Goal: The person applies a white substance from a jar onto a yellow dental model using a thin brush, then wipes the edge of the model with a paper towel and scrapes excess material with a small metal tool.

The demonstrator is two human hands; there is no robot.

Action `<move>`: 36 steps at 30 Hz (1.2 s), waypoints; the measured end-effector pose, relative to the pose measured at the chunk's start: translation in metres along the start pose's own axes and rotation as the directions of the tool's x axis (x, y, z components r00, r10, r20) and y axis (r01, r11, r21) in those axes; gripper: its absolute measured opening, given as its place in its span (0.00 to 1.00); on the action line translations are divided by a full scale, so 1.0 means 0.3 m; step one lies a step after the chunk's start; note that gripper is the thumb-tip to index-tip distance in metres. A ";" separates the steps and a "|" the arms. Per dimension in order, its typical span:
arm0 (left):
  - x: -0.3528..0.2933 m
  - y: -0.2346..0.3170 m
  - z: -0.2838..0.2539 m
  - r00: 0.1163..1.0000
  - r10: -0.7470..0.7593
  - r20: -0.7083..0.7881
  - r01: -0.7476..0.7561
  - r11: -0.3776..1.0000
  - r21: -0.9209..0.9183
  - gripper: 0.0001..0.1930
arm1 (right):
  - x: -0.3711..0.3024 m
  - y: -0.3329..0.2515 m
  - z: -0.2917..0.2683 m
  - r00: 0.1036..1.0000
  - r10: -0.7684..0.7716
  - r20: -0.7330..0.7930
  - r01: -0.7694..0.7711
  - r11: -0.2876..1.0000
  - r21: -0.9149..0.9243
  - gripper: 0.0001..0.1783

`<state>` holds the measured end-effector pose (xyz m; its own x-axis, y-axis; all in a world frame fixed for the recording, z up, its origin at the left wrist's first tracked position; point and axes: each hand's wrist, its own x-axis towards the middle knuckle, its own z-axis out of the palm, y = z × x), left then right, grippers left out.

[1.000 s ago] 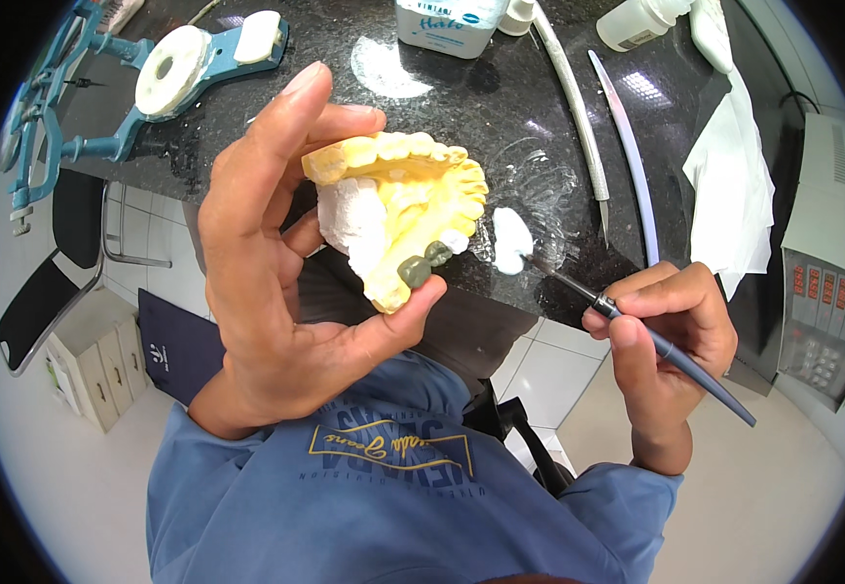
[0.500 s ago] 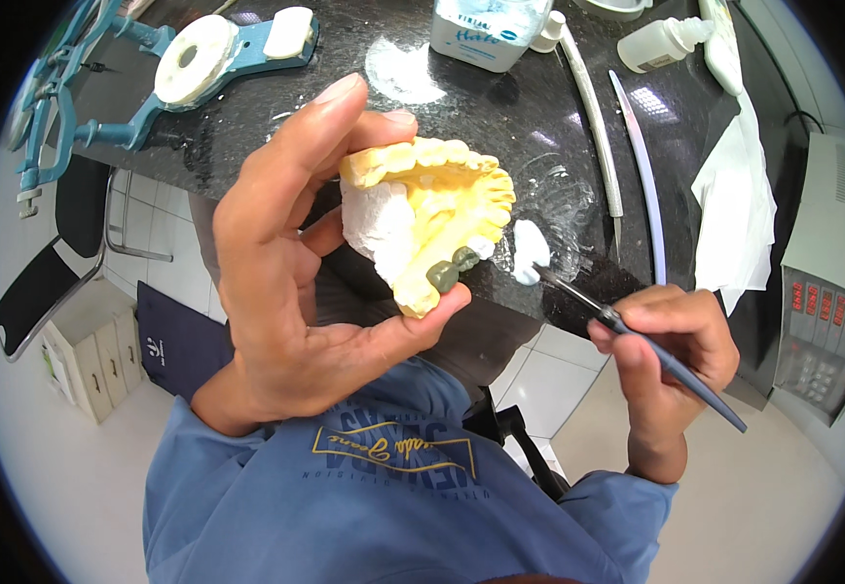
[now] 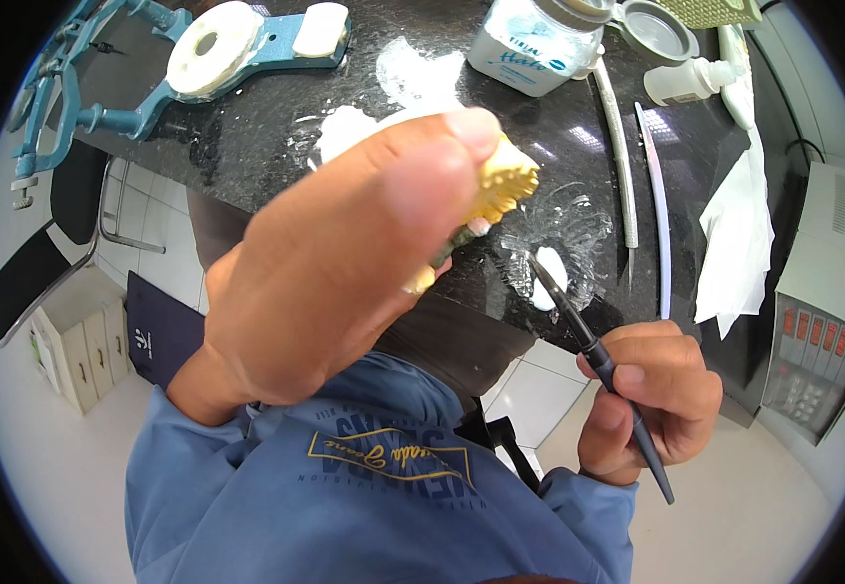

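My left hand is closed round a yellow dental cast and hides most of it. Dark grey-green tooth pieces show at its lower edge, beside one pale tooth. In my right hand a slim dark brush is pinched between thumb and fingers. Its tip touches or hovers at the left edge of a white paste blob on the black worktop; which of the two, I cannot tell. Thin white smears surround the blob.
A blue articulator with a white disc stands at the far left. Behind the cast are a powder jar, white powder and a small bottle. Two long tools and a white tissue lie right.
My left hand has turned the cast, so the back of my hand now covers most of it. The brush tip has moved up and left around the paste, and its handle stands steeper.
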<state>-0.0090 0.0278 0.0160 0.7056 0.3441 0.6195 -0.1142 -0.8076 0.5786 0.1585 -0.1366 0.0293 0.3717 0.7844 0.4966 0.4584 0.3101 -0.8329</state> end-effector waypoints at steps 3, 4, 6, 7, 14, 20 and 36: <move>0.002 0.019 0.003 0.998 -0.056 0.032 0.056 0.998 0.009 0.37 | 0.009 0.003 0.018 0.999 -0.044 0.032 0.046 0.997 -0.057 0.14; 0.001 0.019 0.007 0.997 -0.069 0.037 0.068 0.998 0.010 0.37 | 0.007 0.008 0.027 0.998 -0.056 0.013 0.056 0.997 -0.055 0.14; 0.000 0.017 0.008 0.994 -0.095 0.049 0.095 0.995 -0.004 0.36 | 0.010 0.012 0.035 0.998 -0.069 -0.001 0.069 0.996 -0.051 0.14; 0.002 0.020 0.009 0.993 -0.102 0.054 0.103 0.994 -0.019 0.36 | 0.013 0.012 0.036 0.998 -0.068 0.005 0.068 0.996 -0.064 0.14; 0.000 0.036 0.013 0.985 -0.151 0.078 0.156 0.985 -0.068 0.33 | 0.024 0.010 0.042 0.998 -0.058 0.034 0.061 0.994 -0.095 0.14; 0.012 0.045 0.030 0.985 -0.142 0.096 0.151 0.984 -0.098 0.31 | 0.026 0.010 0.045 0.998 -0.048 0.045 0.053 0.991 -0.120 0.16; 0.031 0.051 0.040 0.982 -0.144 0.121 0.159 0.979 -0.125 0.26 | 0.024 0.006 0.042 0.998 -0.030 0.057 0.037 0.990 -0.133 0.16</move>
<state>0.0044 0.0130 0.0242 0.7942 0.3958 0.4611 -0.0877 -0.6762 0.7315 0.1519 -0.1235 0.0283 0.3111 0.8042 0.5065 0.5750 0.2651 -0.7740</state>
